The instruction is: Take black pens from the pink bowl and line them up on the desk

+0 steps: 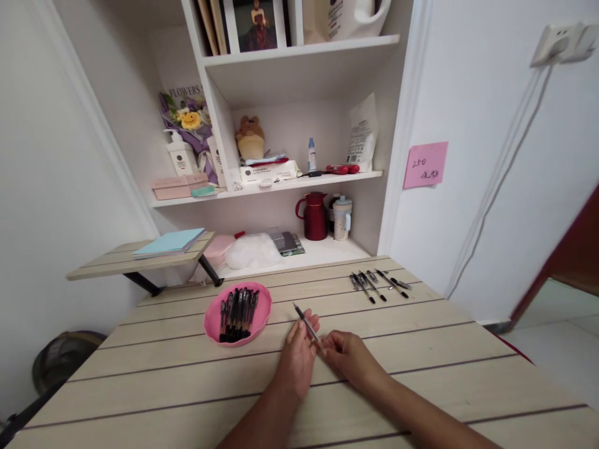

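A thin pen refill or pen [305, 323] lies slanted across my fingers at the table's middle, tip pointing up-left. My left hand [298, 362] rests on the table with its fingers closed under and around the pen's middle. My right hand [347, 357] pinches the pen's near end between thumb and fingers. To the left sits a pink oval dish [211, 322] filled with several black pens [238, 313]. Farther right, several loose pen parts [378, 284] lie in a row on the wooden slat table [421, 349].
Behind the table stands a white shelf unit [299, 181] with a red jug [314, 216], a bottle, boxes and a plush toy. A small side shelf [140, 255] with blue notebooks juts out at left. A pink sticky note [425, 164] hangs on the right wall.
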`<state>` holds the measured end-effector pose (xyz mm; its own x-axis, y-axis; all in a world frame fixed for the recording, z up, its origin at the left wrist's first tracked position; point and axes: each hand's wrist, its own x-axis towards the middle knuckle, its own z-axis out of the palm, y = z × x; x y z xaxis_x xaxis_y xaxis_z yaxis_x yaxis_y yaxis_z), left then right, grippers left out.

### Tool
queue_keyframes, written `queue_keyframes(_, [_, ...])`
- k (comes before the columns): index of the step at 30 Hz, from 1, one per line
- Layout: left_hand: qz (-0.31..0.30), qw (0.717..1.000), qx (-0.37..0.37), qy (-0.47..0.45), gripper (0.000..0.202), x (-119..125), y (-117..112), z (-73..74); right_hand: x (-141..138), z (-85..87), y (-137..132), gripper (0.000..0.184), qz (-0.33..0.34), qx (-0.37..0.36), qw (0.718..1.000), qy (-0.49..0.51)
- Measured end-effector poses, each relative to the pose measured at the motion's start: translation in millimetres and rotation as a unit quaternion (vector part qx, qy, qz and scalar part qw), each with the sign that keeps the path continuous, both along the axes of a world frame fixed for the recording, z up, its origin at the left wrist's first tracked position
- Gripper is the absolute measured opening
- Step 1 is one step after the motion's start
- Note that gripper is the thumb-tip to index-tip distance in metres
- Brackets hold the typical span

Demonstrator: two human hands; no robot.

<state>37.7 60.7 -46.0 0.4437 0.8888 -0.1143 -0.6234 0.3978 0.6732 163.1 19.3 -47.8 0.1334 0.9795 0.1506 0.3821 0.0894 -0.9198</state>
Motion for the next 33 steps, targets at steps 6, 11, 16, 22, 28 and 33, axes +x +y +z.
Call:
queue_keyframes(6, [-0.023, 1.0, -0.008, 0.019, 0.041, -1, 3, -3.1, 53, 19.3, 34, 0.018, -0.191, -0.091, 0.916, -0.34])
queue_keyframes(11, [-0.011, 1.0, -0.002, 0.026, 0.034, -1, 3, -4.9, 85, 15.6, 52, 0.023, -0.236, -0.136, 0.875, -0.399])
queue_keyframes(16, [-0.007, 1.0, -0.007, 0.019, 0.032, 0, 2, -4.3, 92, 10.1, 60, 0.026, -0.228, -0.153, 0.857, -0.437])
queue_keyframes(22, [-0.009, 1.0, -0.006, 0.013, 0.029, -1, 2, -3.6, 96, 11.1, 64, 0.03, -0.212, -0.144, 0.849, -0.462])
queue_keyframes(28, [-0.009, 1.0, -0.004, 0.017, 0.024, -2, 1, -3.4, 98, 8.9, 63, 0.027, -0.211, -0.135, 0.849, -0.465])
queue_keyframes(33, [-0.01, 1.0, 0.002, 0.021, 0.026, -2, 2, -2.9, 97, 10.7, 56, 0.025, -0.221, -0.126, 0.853, -0.457])
